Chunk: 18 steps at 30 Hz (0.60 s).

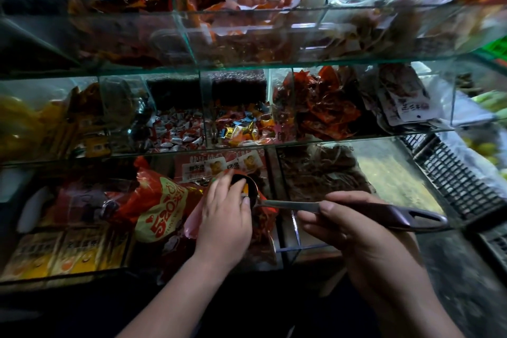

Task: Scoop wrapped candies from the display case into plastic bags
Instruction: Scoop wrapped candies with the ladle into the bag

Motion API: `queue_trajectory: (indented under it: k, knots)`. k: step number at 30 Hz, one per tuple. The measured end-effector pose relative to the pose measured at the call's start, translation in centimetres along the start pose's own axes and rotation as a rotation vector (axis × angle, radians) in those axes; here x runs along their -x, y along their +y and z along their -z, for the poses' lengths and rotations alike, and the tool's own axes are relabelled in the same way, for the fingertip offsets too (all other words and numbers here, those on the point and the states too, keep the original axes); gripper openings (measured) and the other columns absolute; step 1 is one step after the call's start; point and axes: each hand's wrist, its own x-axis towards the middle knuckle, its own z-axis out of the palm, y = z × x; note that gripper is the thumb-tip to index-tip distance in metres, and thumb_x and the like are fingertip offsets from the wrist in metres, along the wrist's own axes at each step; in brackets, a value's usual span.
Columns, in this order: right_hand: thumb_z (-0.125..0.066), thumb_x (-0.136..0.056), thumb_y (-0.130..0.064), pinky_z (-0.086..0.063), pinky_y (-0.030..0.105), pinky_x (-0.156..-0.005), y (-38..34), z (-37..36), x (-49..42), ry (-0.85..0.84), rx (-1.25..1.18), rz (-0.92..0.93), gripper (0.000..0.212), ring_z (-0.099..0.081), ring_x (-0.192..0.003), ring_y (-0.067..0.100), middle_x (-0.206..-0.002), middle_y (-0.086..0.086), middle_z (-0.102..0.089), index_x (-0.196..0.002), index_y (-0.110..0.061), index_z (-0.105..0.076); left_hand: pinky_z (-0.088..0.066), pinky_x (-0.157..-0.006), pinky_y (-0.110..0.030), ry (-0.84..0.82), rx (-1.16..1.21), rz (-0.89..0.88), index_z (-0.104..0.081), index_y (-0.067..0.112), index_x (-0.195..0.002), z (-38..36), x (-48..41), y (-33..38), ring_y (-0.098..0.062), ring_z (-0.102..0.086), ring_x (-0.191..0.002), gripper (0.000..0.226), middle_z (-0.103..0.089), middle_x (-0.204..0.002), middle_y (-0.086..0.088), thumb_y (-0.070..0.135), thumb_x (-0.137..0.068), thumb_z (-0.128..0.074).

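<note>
My right hand (354, 225) grips the dark handle of a metal ladle (290, 203) held level over the lowest tier of the glass display case (274, 145). The ladle's bowl (244, 186) carries a few wrapped candies. My left hand (225, 214) reaches over the bowl, its fingers curled on a wrapped candy at the bowl's rim. Under my left hand lies a red and gold plastic bag (162, 208) printed with "520", its mouth next to the ladle. Loose wrapped candies (241, 126) fill a middle-tier compartment.
The case has three glass tiers split by dividers, holding red, orange and white snack packets. Boxed yellow packs (63, 252) sit at the lower left. A black plastic crate (452, 178) stands to the right, with green produce beyond it.
</note>
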Motion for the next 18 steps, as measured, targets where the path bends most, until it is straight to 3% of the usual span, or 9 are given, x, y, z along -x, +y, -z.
queue_trajectory:
  k: [2, 6, 8, 10, 12, 16, 18]
  knots:
    - [-0.076, -0.061, -0.015, -0.063, 0.034, -0.065, -0.9, -0.4, -0.1, 0.008, -0.047, -0.007, 0.010, -0.076, -0.081, 0.044, -0.071, 0.016, -0.073, -0.072, -0.015, -0.076, -0.012, -0.121, -0.033, 0.044, -0.020, -0.075, -0.045, 0.024, -0.150, 0.9, -0.9, 0.4, -0.012, -0.015, -0.150, 0.045, -0.031, -0.161, 0.006, 0.033, -0.107, -0.039]
    - [-0.068, -0.071, -0.011, -0.062, 0.031, -0.060, -2.1, -1.2, -1.5, 0.072, -0.175, -0.044, 0.009, -0.077, -0.079, 0.040, -0.065, 0.008, -0.070, -0.079, -0.008, -0.066, -0.026, -0.122, -0.046, 0.050, -0.007, -0.241, -0.050, 0.023, -0.147, 3.1, -3.7, 1.4, -0.017, -0.027, -0.148, 0.045, -0.041, -0.155, 0.002, 0.030, -0.103, -0.053]
    - [-0.062, -0.086, -0.004, -0.062, 0.030, -0.060, -2.4, -1.6, -2.6, 0.112, -0.219, -0.055, 0.004, -0.077, -0.080, 0.039, -0.064, 0.007, -0.068, -0.083, -0.006, -0.061, -0.022, -0.123, -0.045, 0.067, -0.015, -0.305, -0.048, 0.025, -0.148, 4.2, -5.1, 2.0, -0.019, -0.026, -0.149, 0.049, -0.039, -0.157, 0.001, 0.034, -0.101, -0.056]
    - [-0.056, -0.096, -0.004, -0.062, 0.029, -0.062, -2.6, -1.9, -3.7, 0.129, -0.251, -0.059, 0.013, -0.077, -0.083, 0.037, -0.064, 0.006, -0.069, -0.084, -0.006, -0.060, -0.016, -0.124, -0.042, 0.108, 0.006, -0.329, -0.045, 0.025, -0.150, 5.1, -6.2, 2.5, -0.018, -0.024, -0.150, 0.054, -0.036, -0.159, 0.002, 0.040, -0.099, -0.054]
    - [-0.058, -0.097, -0.006, -0.062, 0.029, -0.064, -2.8, -2.6, -5.2, 0.129, -0.276, -0.037, 0.012, -0.078, -0.085, 0.035, -0.068, 0.005, -0.071, -0.086, -0.006, -0.061, -0.018, -0.122, -0.034, 0.172, 0.100, -0.301, -0.045, 0.026, -0.148, 5.7, -6.5, 2.5, -0.013, -0.025, -0.149, 0.053, -0.036, -0.158, 0.006, 0.042, -0.098, -0.054]
    - [-0.064, -0.097, -0.011, -0.063, 0.030, -0.073, -2.1, -6.0, -10.4, 0.105, -0.269, 0.020, 0.004, -0.078, -0.091, 0.031, -0.098, 0.014, -0.072, -0.096, -0.008, -0.066, -0.024, -0.102, 0.001, 0.286, 0.313, -0.187, -0.049, 0.028, -0.141, 6.0, -5.4, 1.6, 0.016, -0.036, -0.127, 0.046, -0.045, -0.136, 0.020, 0.031, -0.095, -0.059]
    - [-0.068, -0.094, -0.014, -0.062, 0.032, -0.076, -0.9, -8.4, -13.3, 0.098, -0.031, 0.142, 0.003, -0.077, -0.092, 0.024, -0.103, 0.014, -0.074, -0.097, -0.015, -0.068, -0.027, -0.096, 0.004, 0.266, 0.347, -0.134, -0.050, 0.028, -0.139, 5.6, -4.8, 0.9, 0.020, -0.038, -0.121, 0.045, -0.046, -0.126, 0.025, 0.024, -0.095, -0.063]
